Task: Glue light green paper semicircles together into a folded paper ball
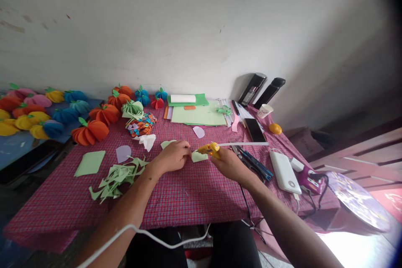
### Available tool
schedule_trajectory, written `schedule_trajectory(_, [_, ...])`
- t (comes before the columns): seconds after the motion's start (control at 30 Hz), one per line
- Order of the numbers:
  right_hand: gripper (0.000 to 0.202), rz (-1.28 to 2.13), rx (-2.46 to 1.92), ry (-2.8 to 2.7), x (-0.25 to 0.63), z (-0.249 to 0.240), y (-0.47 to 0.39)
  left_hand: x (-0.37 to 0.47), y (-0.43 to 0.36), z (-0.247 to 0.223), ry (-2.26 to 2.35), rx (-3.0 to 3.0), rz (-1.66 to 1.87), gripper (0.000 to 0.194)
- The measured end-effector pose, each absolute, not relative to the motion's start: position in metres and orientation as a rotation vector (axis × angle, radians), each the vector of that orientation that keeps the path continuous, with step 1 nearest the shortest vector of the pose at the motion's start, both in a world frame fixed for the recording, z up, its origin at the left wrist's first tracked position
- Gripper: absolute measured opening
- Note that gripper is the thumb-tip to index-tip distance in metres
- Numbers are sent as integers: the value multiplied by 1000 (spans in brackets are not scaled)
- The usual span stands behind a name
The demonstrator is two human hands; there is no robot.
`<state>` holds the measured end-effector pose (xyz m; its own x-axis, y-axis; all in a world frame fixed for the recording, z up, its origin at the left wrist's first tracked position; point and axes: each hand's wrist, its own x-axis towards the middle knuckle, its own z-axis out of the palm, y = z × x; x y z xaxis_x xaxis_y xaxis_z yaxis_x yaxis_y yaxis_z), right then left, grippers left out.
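Note:
In the middle of the table, my right hand (230, 164) grips a yellow hot glue gun (210, 149). A long whitish glue stick (245, 144) sticks out of its back end to the right. The nozzle points left, over a small light green paper piece (199, 157). My left hand (174, 155) is closed, its fingertips at the left edge of that paper piece. Another pale green paper piece (166, 144) lies partly hidden behind my left hand. Light green paper scraps (117, 179) lie to the left, near my forearm.
Several paper pumpkins (90, 131) line the left side. A green paper stack (80, 163) and a crumpled tissue (147, 141) lie left. Coloured sheets (197, 115) rest behind. Scissors (253, 163), a phone (255, 130), a power bank (284, 171) and a paper cup (264, 111) are right.

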<state>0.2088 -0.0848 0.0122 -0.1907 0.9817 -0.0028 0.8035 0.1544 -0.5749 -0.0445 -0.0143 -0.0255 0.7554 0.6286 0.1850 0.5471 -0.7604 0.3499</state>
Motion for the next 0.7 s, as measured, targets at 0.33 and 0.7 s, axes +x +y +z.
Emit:
schedule_trajectory(0.33, [9,641,-1762,-2115,202,16,-87,-45,-16,-23,924,2681,429,29])
schedule_trajectory(0.7, [11,745,-1623,-2176,199,23,-98,-46,-15,-23,916,2660,445,30])
